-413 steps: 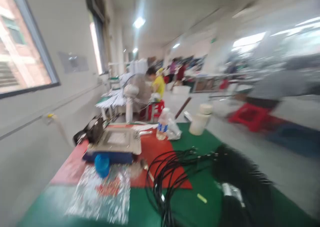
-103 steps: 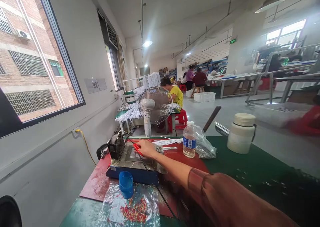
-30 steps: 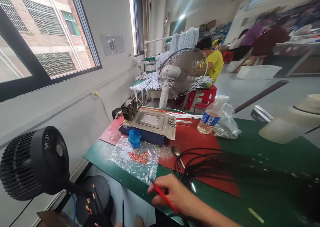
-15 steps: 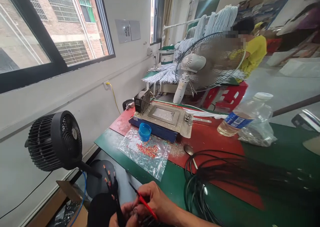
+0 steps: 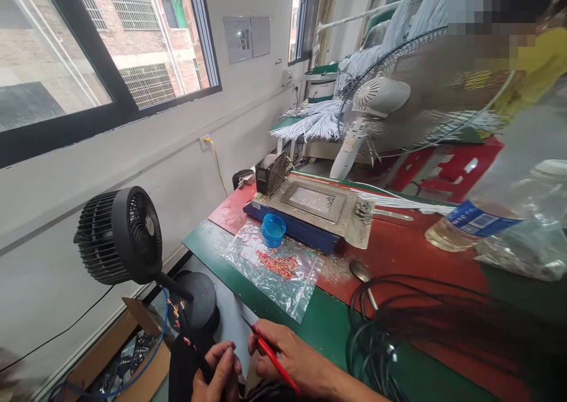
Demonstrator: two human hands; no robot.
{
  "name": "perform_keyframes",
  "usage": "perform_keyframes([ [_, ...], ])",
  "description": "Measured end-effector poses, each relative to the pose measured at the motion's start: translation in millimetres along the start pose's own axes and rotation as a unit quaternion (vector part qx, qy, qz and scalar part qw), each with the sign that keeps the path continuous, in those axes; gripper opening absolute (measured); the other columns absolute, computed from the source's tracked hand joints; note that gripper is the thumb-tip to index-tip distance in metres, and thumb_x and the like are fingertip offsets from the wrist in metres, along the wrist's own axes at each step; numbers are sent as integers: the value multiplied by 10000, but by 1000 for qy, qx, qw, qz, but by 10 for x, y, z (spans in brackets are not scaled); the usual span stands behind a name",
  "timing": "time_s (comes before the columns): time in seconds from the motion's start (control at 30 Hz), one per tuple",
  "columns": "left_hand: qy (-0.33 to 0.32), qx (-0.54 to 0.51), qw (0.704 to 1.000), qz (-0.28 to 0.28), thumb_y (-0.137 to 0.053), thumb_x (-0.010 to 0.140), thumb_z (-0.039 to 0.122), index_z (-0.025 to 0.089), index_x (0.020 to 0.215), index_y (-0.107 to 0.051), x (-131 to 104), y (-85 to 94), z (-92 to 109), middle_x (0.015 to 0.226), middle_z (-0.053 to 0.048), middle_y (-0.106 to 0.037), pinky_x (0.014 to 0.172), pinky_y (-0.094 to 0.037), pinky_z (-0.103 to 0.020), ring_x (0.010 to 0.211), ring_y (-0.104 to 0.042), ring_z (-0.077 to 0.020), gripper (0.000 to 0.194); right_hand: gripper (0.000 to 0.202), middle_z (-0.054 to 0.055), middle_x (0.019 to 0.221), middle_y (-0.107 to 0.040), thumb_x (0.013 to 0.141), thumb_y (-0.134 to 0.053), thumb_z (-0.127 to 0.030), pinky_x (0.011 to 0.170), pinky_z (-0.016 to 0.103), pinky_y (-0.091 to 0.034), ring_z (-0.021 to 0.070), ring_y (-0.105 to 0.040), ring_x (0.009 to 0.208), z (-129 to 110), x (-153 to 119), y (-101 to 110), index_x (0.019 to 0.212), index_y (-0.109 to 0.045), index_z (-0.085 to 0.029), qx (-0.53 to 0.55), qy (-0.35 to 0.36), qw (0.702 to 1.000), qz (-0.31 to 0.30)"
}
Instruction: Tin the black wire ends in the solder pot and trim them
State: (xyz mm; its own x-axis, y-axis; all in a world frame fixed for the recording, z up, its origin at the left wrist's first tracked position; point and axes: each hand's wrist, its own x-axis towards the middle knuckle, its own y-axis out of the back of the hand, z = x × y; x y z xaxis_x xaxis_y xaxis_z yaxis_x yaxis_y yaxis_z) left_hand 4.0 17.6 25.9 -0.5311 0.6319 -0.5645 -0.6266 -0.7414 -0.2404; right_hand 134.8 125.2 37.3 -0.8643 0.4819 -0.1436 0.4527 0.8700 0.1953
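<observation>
Shows two hands (image 5: 290,355), one red-handled tool (image 5: 279,363) and three fans (image 5: 137,228).
Counts among the fans one black floor fan (image 5: 119,237) left of the hands, one small square fan (image 5: 271,175) beyond them and one white fan (image 5: 376,98) beyond to the right. Includes beyond the hands one blue cup (image 5: 273,232), one heating unit (image 5: 295,228) and one flat clear bag (image 5: 266,281); toward the right, one spoon (image 5: 360,271), one bottle (image 5: 481,220) and one filled bag (image 5: 527,254). Adds one cardboard box (image 5: 148,363) to the left. Leaves black cables (image 5: 376,355) right of the hands too tangled to count.
</observation>
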Motion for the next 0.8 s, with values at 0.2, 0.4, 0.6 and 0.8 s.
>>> perform_keyframes([
  [0.2, -15, 35, 999, 19, -756, 453, 468, 144, 750, -625, -7, 16, 48, 415, 33, -557, 348, -167, -172, 280, -299, -11, 459, 307, -46, 624, -452, 695, -618, -463, 513, 205, -221, 78, -369, 564, 56, -31, -64, 641, -562, -166, -155, -12, 987, -34],
  [0.4, -22, 68, 997, 34, -771, 424, 468, 135, 772, -623, 9, -95, 101, 416, 23, -567, 363, -184, -174, 307, -325, -18, 504, 331, -42, 555, -425, 742, -568, -448, 498, 216, -184, 68, -341, 516, 119, -18, -26, 588, -558, -155, -185, -3, 983, -2],
  [0.6, -38, 87, 995, 45, -776, 384, 498, 125, 783, -598, 46, -145, 88, 372, 32, -546, 364, -154, -142, 288, -313, -3, 575, 390, -38, 515, -370, 716, -582, -490, 491, 228, -170, 69, -301, 498, 195, -10, -23, 529, -551, -149, -205, -3, 978, 33],
  [0.8, -23, 94, 995, 39, -775, 389, 497, 128, 769, -614, 118, -97, 18, 367, 41, -530, 370, -167, -143, 294, -317, -5, 554, 471, -52, 460, -249, 670, -629, -487, 480, 245, -149, 63, -216, 482, 261, 19, -37, 419, -442, -136, -178, -32, 981, 74],
])
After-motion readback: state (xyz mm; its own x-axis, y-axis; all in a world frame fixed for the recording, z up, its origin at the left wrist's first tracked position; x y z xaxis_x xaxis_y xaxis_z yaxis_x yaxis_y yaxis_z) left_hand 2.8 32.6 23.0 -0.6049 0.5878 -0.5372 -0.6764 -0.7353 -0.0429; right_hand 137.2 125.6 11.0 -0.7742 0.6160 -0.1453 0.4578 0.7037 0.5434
